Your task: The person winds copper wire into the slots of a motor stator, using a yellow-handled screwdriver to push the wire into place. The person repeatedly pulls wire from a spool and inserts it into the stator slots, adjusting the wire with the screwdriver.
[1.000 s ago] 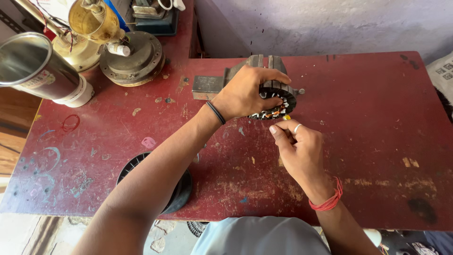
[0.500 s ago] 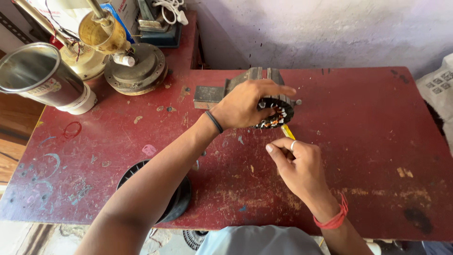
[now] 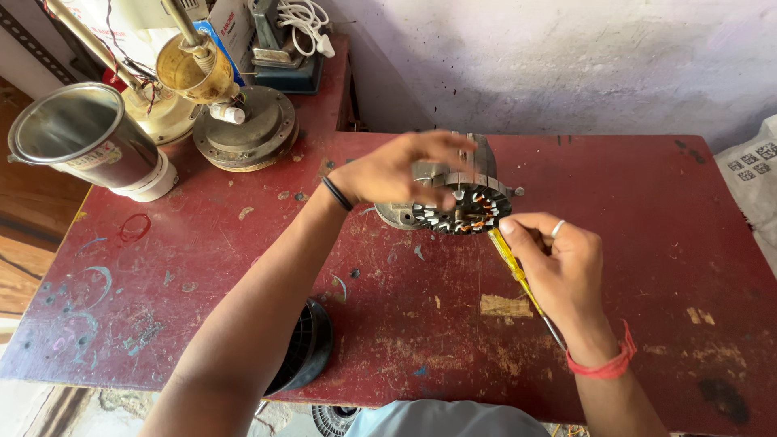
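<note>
Both hands on motor stator (image 3: 469, 212)

A tall round steel container (image 3: 85, 137) stood at ten o'clock on the red table, a pale paper label (image 3: 99, 156) wrapped around its side. Behind it, toward eleven o'clock, leaned a blue-and-white cardboard box (image 3: 230, 24).

Left hand (image 3: 405, 170) reaching forward with fingers spread and curled; right hand (image 3: 558, 263) pinched shut just beside it.
</note>
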